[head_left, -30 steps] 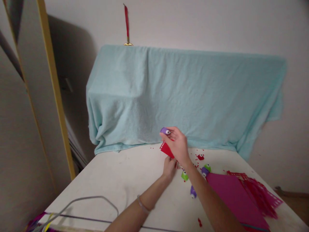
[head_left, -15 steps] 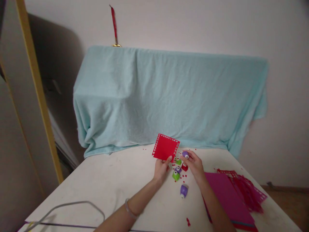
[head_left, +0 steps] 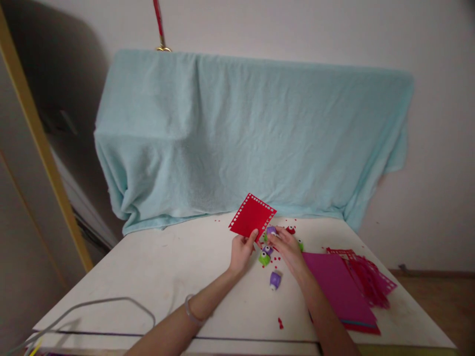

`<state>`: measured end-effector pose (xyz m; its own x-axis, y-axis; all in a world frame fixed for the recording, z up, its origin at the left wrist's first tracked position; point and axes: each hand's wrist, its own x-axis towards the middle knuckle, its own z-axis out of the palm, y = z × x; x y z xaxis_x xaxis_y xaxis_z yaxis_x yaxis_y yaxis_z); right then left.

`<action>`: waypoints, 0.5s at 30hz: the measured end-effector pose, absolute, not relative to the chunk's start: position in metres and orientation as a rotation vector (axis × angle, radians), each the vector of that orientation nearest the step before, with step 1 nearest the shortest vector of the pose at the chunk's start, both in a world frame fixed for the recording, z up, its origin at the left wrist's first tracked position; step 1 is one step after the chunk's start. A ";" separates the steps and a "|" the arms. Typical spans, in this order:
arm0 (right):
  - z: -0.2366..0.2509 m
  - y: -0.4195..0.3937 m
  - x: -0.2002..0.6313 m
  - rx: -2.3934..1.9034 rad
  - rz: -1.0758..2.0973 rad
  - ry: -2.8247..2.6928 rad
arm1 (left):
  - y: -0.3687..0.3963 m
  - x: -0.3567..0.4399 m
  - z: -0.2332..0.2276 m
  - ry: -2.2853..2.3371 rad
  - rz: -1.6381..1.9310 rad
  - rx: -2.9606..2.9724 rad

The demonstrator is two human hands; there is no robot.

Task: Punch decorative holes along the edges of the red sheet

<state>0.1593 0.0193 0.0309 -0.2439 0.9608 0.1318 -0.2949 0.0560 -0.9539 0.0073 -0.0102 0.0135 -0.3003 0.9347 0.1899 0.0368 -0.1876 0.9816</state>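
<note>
Red paper square (head_left: 252, 216): pinched at its near corner in the fingers (head_left: 254, 234) of the left hand (head_left: 241, 251), lifted off the table (head_left: 166, 277) and tilted, at the far middle of the surface. White-looking punched holes visible along all the edges that show; border judged complete or nearly so, though the near corner is hidden by the grip. Right hand (head_left: 287, 248): just right of the left, fingers closed around a small purple punch (head_left: 271, 231), held touching or just beside the square's near right edge; contact not resolvable. Other punches loose on the table: green one (head_left: 263, 258) and a second purple one (head_left: 267, 249) just beside the hands, a further purple one (head_left: 274, 280) nearer, a red one (head_left: 291, 229) farther back, a green one (head_left: 300, 244) partly behind the right hand. Small red paper scraps (head_left: 280, 324) scattered about, consistent with punching already carried out. Right side of the table: stack of magenta sheets (head_left: 337, 287), plain and apparently unpunched, judged as stock remaining; beyond it, a heap of red lattice-cut pieces (head_left: 371, 282), judged as finished work. Far side: pale blue cloth (head_left: 241, 133) draped over a bulky form against the wall. Near left: grey cable (head_left: 111, 302) looping across the table edge. Bracelet (head_left: 189, 310) on the left wrist.
</note>
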 end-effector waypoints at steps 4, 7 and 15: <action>0.032 0.016 0.156 -0.798 1.439 -1.252 | -0.011 0.006 0.015 1.327 1.593 1.233; 0.029 0.016 0.155 -0.787 1.464 -1.271 | -0.011 0.005 0.014 1.320 1.586 1.258; 0.026 0.018 0.157 -0.765 1.478 -1.288 | -0.009 0.008 0.014 1.299 1.579 1.273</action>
<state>0.1565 0.0181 0.0261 -0.3090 0.9404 0.1418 -0.2692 0.0565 -0.9614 0.0076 -0.0093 0.0138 -0.2564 0.9355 0.2430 0.0580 -0.2361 0.9700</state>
